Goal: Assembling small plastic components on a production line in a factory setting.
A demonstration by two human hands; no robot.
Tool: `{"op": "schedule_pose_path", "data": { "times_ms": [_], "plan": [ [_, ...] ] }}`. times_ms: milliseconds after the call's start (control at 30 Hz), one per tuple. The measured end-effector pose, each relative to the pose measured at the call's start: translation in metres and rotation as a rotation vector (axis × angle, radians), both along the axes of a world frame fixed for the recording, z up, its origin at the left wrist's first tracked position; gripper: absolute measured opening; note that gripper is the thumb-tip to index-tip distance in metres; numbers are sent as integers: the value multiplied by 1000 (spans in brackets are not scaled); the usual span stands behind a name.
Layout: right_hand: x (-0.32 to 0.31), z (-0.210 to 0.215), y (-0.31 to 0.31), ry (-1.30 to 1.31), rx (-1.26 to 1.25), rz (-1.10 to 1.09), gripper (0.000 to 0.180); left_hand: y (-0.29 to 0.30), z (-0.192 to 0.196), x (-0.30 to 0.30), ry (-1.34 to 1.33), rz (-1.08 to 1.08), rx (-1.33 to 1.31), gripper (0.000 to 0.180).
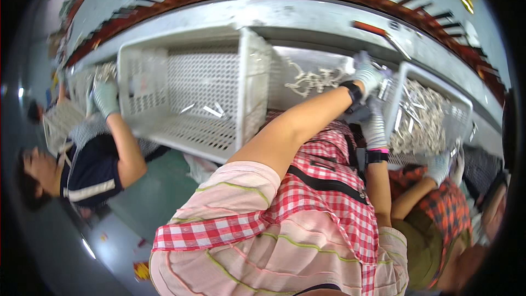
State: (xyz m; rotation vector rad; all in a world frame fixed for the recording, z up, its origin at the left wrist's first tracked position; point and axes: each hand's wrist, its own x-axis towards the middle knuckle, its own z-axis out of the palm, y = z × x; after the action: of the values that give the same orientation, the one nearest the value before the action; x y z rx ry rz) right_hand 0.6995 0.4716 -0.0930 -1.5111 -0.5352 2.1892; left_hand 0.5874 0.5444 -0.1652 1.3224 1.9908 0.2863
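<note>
Pale thin metal strips [422, 118], heaped in a white perforated plastic crate [463, 104] at right on the grey metal bench [307, 16], crate tilted toward the wearer. Left hand [366, 74] in grey knit glove with black wrist strap, forearm stretched up across the pink-and-red checked apron [323, 197], resting at the crate's near-left corner; fingers curled on something at the rim, grip detail too blurred to call. Right hand [375, 126] in grey knit glove with pink-edged black cuff, just below the left, against the crate's left wall; fingers bent, closed or not cannot tell. Loose tangle of same pale strips [315, 81] lying on the bench just left of the hands. Large empty-looking white perforated crate [192, 87] further left, tipped on its side, a few strips inside. Co-worker's gloved hand [105, 97] at far left near another small pile; second co-worker's gloved hand [441, 167] at lower right, below the heaped crate.
</note>
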Motion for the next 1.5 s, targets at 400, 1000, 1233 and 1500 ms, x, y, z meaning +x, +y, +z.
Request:
{"op": "schedule_pose_path", "data": {
  "times_ms": [400, 1000, 1233, 1500],
  "plan": [
    [20, -32, 26, -348, 171, 101, 51, -247, 244, -345, -214, 344, -326, 28],
    [72, 8, -46, -446, 52, -135, 42, -445, 19, -407, 443, 425, -1172, 31],
    [57, 8, -44, -389, 21, -37, 36, -473, 26, -436, 602, 260, -990, 32],
    [31, -4, -34, -343, 28, 96, 42, -363, 80, -424, -140, 170, -1169, 44]
  ]
}}
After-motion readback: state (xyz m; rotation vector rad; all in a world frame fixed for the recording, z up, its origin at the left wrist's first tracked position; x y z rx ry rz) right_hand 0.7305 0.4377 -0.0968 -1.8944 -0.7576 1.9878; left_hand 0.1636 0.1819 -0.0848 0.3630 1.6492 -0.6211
